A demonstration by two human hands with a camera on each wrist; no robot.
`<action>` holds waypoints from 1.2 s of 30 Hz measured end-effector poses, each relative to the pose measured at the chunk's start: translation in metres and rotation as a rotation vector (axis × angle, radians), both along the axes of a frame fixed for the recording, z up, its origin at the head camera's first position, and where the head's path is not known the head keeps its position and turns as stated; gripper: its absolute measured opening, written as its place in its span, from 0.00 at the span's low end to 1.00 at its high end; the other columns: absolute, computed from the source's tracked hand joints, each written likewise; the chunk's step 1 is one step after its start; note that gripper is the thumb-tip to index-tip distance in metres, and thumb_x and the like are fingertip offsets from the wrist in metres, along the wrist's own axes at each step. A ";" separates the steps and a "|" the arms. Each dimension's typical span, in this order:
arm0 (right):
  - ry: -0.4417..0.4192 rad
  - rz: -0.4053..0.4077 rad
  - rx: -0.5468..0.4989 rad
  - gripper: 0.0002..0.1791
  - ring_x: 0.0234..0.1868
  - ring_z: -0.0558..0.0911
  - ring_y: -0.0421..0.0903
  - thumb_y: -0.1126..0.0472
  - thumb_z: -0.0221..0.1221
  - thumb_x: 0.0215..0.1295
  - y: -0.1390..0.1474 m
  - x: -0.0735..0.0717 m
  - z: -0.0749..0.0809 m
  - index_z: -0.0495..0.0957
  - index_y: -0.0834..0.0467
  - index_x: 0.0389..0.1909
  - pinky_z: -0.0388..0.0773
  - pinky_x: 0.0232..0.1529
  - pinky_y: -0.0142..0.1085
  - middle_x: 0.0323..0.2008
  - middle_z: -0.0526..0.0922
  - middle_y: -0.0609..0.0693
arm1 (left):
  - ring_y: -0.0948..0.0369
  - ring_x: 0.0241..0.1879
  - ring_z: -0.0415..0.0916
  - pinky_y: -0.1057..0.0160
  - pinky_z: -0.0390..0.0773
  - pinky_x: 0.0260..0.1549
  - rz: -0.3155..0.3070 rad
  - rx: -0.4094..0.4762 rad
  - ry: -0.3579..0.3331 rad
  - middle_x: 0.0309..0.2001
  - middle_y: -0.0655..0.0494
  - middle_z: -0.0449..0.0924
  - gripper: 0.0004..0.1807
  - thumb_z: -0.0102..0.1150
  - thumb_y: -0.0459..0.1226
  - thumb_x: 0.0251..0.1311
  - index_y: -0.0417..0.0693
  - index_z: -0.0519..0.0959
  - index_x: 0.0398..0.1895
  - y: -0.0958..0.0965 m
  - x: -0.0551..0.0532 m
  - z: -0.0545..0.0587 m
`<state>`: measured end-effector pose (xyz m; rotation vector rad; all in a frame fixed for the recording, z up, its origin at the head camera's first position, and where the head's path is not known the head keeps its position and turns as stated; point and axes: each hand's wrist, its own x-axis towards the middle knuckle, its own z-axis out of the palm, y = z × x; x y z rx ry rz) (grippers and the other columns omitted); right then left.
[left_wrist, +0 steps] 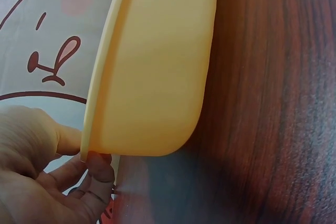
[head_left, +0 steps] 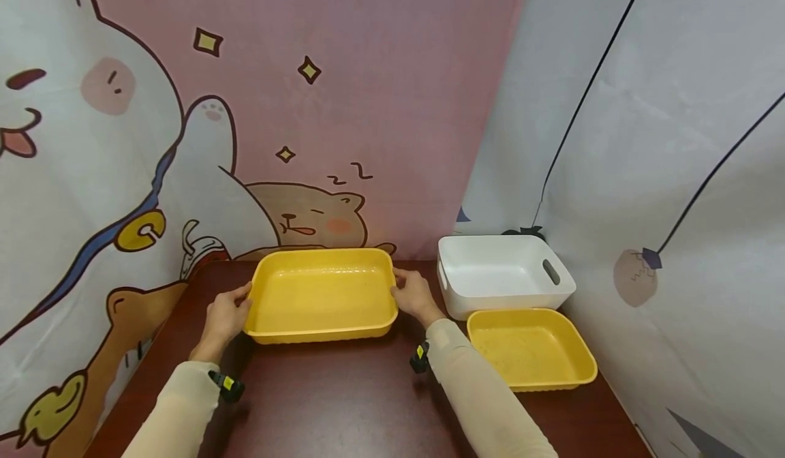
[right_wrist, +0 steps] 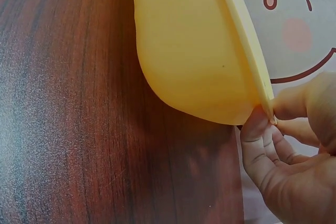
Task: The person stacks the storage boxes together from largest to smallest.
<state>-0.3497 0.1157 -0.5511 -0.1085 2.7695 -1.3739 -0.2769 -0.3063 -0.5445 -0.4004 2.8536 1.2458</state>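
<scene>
A large yellow plastic tray (head_left: pixel 321 294) is at the far side of the dark wooden table, its inside bare. My left hand (head_left: pixel 225 318) pinches its left rim between thumb and fingers. On the opposite side, my right hand (head_left: pixel 415 294) grips the right rim the same way. The left wrist view shows the tray's outer wall (left_wrist: pixel 152 72) with the thumb over the lip and fingertips beneath it. From the right wrist, the rounded corner of the tray (right_wrist: pixel 194 61) appears close over the wood, the rim caught between thumb and fingers.
To the right stands a white plastic bin (head_left: pixel 503 301) with cut-out handles. In front of it sits a smaller yellow tray (head_left: pixel 530 352), just beside my right forearm. A printed cloth backdrop (head_left: pixel 392 103) rises behind the table (head_left: pixel 331 403) and along its sides.
</scene>
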 end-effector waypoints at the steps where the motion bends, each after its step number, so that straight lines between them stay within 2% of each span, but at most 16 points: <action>1: -0.005 -0.002 -0.002 0.32 0.46 0.90 0.49 0.66 0.67 0.82 0.000 0.001 0.000 0.78 0.57 0.85 0.96 0.55 0.45 0.58 0.93 0.60 | 0.41 0.61 0.88 0.41 0.92 0.64 -0.001 0.001 0.002 0.87 0.24 0.65 0.31 0.53 0.36 0.92 0.43 0.65 0.91 0.000 0.000 -0.001; 4: -0.013 -0.005 -0.001 0.33 0.44 0.89 0.49 0.66 0.66 0.82 0.001 0.003 0.002 0.78 0.57 0.85 0.96 0.54 0.44 0.58 0.93 0.59 | 0.41 0.60 0.89 0.42 0.93 0.63 -0.001 0.006 0.002 0.86 0.24 0.65 0.31 0.53 0.36 0.92 0.43 0.66 0.91 0.001 0.000 -0.002; 9: -0.002 0.000 -0.002 0.33 0.39 0.87 0.47 0.66 0.66 0.82 0.003 0.005 0.001 0.77 0.58 0.85 0.93 0.46 0.39 0.57 0.92 0.59 | 0.44 0.52 0.89 0.46 0.95 0.58 0.009 0.007 0.005 0.86 0.22 0.66 0.31 0.54 0.35 0.91 0.43 0.66 0.91 0.001 0.002 -0.003; 15: 0.010 -0.007 0.008 0.34 0.34 0.85 0.46 0.67 0.66 0.81 0.007 0.008 -0.003 0.77 0.58 0.85 0.87 0.39 0.34 0.59 0.92 0.59 | 0.42 0.56 0.89 0.45 0.95 0.58 0.005 0.024 0.017 0.85 0.23 0.67 0.30 0.56 0.35 0.91 0.44 0.67 0.90 0.004 0.006 -0.002; 23: 0.016 -0.027 0.028 0.34 0.37 0.85 0.45 0.66 0.66 0.80 0.012 0.017 -0.004 0.77 0.57 0.85 0.86 0.39 0.33 0.64 0.90 0.61 | 0.42 0.57 0.89 0.49 0.96 0.54 -0.012 0.027 0.033 0.85 0.23 0.68 0.30 0.56 0.34 0.90 0.45 0.68 0.90 0.008 0.011 -0.002; 29: 0.023 -0.009 0.022 0.34 0.34 0.83 0.45 0.66 0.66 0.81 0.018 0.023 -0.004 0.77 0.59 0.85 0.86 0.38 0.34 0.60 0.91 0.60 | 0.42 0.59 0.86 0.53 0.95 0.53 -0.022 0.019 0.048 0.85 0.25 0.69 0.30 0.57 0.33 0.89 0.44 0.69 0.89 0.011 0.014 -0.004; 32: 0.026 -0.009 0.028 0.34 0.32 0.82 0.44 0.66 0.66 0.81 0.019 0.024 -0.003 0.77 0.60 0.85 0.84 0.37 0.33 0.59 0.91 0.60 | 0.43 0.57 0.86 0.53 0.95 0.54 -0.023 0.024 0.038 0.85 0.25 0.69 0.31 0.57 0.34 0.90 0.44 0.69 0.90 0.012 0.015 -0.004; 36: 0.020 -0.018 0.041 0.34 0.32 0.81 0.44 0.66 0.66 0.81 0.020 0.027 -0.002 0.76 0.60 0.85 0.83 0.36 0.32 0.64 0.90 0.62 | 0.45 0.53 0.88 0.53 0.96 0.53 -0.026 0.031 0.032 0.85 0.25 0.68 0.31 0.57 0.34 0.90 0.44 0.68 0.90 0.013 0.017 -0.004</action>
